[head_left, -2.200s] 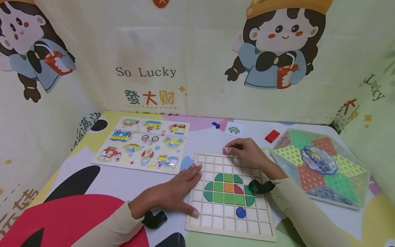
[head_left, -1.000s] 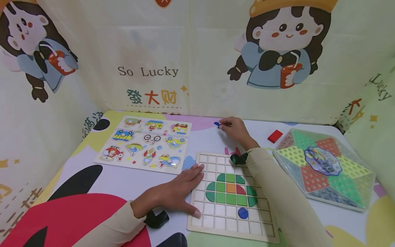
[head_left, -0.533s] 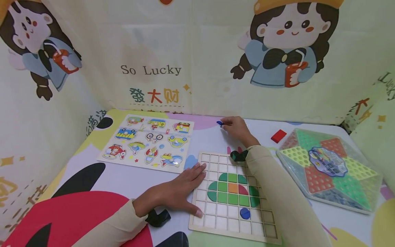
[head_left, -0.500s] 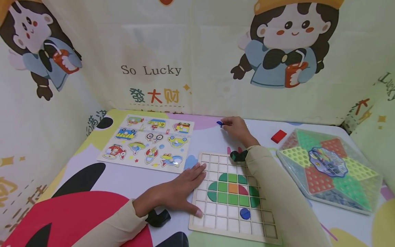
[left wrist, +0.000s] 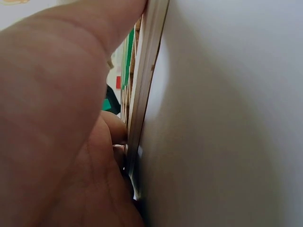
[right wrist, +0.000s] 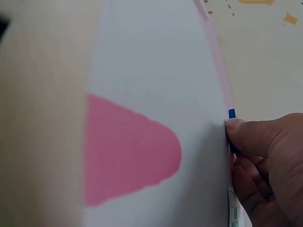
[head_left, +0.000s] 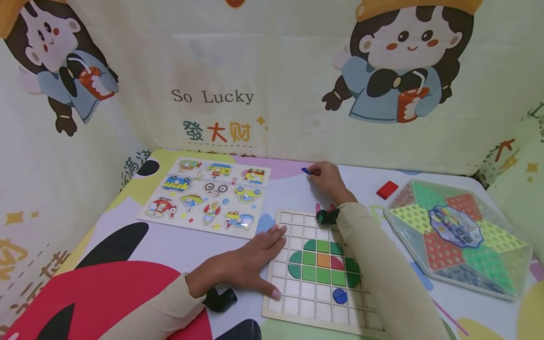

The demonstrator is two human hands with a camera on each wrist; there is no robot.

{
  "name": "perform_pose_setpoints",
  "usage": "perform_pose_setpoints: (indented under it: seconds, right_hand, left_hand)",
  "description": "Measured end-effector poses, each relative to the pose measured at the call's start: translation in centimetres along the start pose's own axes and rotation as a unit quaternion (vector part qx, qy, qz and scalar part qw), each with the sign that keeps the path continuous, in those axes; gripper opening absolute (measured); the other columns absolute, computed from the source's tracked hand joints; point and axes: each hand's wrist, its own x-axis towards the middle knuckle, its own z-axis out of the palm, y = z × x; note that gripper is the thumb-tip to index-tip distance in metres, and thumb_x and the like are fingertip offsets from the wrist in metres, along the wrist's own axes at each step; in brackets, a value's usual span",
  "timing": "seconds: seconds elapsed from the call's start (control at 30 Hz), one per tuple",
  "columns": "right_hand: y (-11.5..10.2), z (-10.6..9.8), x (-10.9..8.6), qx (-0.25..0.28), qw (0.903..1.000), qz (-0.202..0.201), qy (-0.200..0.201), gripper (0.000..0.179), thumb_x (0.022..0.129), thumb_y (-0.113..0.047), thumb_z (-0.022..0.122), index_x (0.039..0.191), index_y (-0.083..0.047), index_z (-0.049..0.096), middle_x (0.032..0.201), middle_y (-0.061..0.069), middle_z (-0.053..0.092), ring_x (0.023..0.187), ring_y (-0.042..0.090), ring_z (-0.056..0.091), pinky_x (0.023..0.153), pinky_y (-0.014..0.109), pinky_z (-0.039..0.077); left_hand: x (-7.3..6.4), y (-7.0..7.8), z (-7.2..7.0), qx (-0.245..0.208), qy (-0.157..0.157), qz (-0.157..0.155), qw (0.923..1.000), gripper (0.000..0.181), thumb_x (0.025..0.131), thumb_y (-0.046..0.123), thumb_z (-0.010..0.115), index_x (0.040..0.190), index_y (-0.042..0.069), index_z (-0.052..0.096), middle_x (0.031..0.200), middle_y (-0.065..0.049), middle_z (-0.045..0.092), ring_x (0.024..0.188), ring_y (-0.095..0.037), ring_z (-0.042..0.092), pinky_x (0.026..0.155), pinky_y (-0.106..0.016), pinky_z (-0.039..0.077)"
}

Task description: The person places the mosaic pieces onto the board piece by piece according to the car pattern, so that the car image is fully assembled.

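Note:
My right hand (head_left: 329, 182) reaches to the back of the table and pinches a small dark blue puzzle piece (head_left: 305, 170). In the right wrist view, thumb and fingers close on the blue piece (right wrist: 232, 114), right at the tabletop; its full shape is hidden. My left hand (head_left: 246, 264) lies spread over the left edge of a wooden grid board (head_left: 316, 322), fingers straight. Set in the board are green pieces (head_left: 322, 276), an orange square (head_left: 324, 260), a red rounded piece (head_left: 337, 263) and, lower down, a blue disc (head_left: 340, 296) split by a line.
A vehicle puzzle board (head_left: 218, 203) lies at the back left. To the right are a red block (head_left: 387, 190) and a clear-lidded hexagonal checkers box (head_left: 456, 236). My right hand mostly covers a small pattern card (head_left: 344, 177). My right forearm crosses the grid board's right side.
My right hand has moved from the grid board's top edge to the back of the table and taken hold of the blue piece there. The left hand stays on the board.

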Motion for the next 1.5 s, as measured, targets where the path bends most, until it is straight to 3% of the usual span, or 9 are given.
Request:
perform_pose_setpoints:
  seconds: [0.27, 0.67, 1.03, 1.33, 1.5]
  right_hand:
    - [0.2, 0.0, -0.5, -0.027, 0.9996, -0.004, 0.011, 0.017, 0.091, -0.010, 0.070, 0.105, 0.000, 0.070, 0.102, 0.015, 0.066, 0.095, 0.027, 0.055, 0.088, 0.039, 0.049]
    - [0.0, -0.6, -1.1, -0.058, 0.9982, -0.013, -0.013, 0.017, 0.093, -0.006, 0.066, 0.108, -0.001, 0.072, 0.107, 0.014, 0.067, 0.097, 0.027, 0.056, 0.089, 0.040, 0.049]
    - [0.6, -0.7, -1.5, -0.037, 0.9981, -0.047, 0.014, 0.017, 0.090, -0.002, 0.066, 0.105, 0.000, 0.073, 0.103, 0.013, 0.069, 0.094, 0.026, 0.057, 0.088, 0.040, 0.049]
    - [0.7, -1.0, -1.6, -0.037, 0.9982, -0.046, -0.009, 0.021, 0.094, -0.005, 0.063, 0.112, -0.001, 0.072, 0.113, 0.012, 0.066, 0.100, 0.025, 0.056, 0.090, 0.040, 0.049]
    - [0.4, -1.2, -2.2, -0.058, 0.9966, -0.052, -0.026, 0.020, 0.093, -0.004, 0.062, 0.109, 0.002, 0.072, 0.107, 0.014, 0.068, 0.092, 0.025, 0.057, 0.082, 0.037, 0.051]
  left_hand:
    - [0.0, 0.0, 0.0, -0.004, -0.003, -0.003, 1.0000, 0.112, 0.076, 0.066, 0.070, 0.157, 0.011, 0.014, 0.163, 0.002, -0.007, 0.146, -0.015, -0.013, 0.117, -0.044, 0.004]
    - [0.0, 0.1, 0.0, 0.003, -0.005, -0.006, 1.0000, 0.112, 0.076, 0.067, 0.069, 0.157, 0.011, 0.014, 0.163, 0.003, -0.007, 0.146, -0.016, -0.012, 0.117, -0.044, 0.004]
    - [0.0, 0.2, 0.0, 0.001, -0.006, -0.008, 0.9999, 0.112, 0.076, 0.066, 0.070, 0.157, 0.011, 0.015, 0.163, 0.003, -0.006, 0.146, -0.016, -0.012, 0.117, -0.043, 0.004]
    - [0.1, 0.1, 0.0, 0.003, -0.005, -0.007, 1.0000, 0.112, 0.076, 0.067, 0.069, 0.157, 0.011, 0.015, 0.163, 0.003, -0.006, 0.146, -0.015, -0.013, 0.117, -0.043, 0.004]
    - [0.1, 0.1, 0.0, 0.002, -0.004, -0.006, 1.0000, 0.112, 0.076, 0.067, 0.069, 0.157, 0.011, 0.015, 0.163, 0.003, -0.006, 0.146, -0.015, -0.013, 0.117, -0.043, 0.004]
